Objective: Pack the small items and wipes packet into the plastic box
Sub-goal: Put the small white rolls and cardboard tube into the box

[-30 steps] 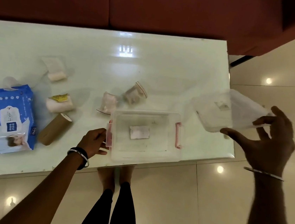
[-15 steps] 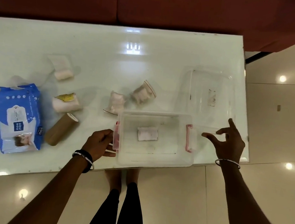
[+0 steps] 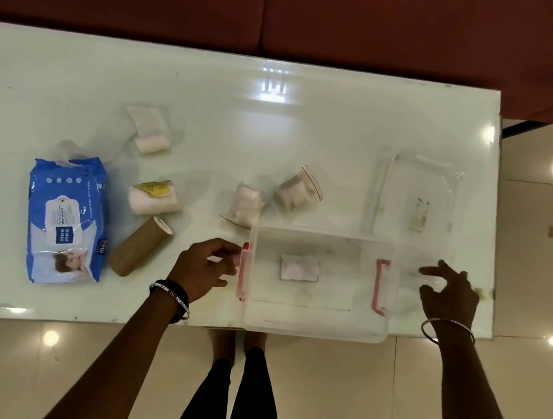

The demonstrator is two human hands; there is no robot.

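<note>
On the pale glass table [image 3: 312,127], the plastic box [image 3: 318,283] sits open between two empty, loosely spread hands; the wipes packet [image 3: 65,219] lies lengthwise far left (nearer the left hand [image 3: 204,268]).

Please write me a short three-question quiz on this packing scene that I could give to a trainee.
1. True or false: the lid is clipped onto the plastic box.
2. Which item lies farthest to the person's left? A) brown roll B) blue wipes packet C) zip bag with the red strip
3. Fill in: the left hand is at the box's pink ____.

Key: 1 false, the lid lies on the table behind the right hand; 2 B; 3 latch.
</note>
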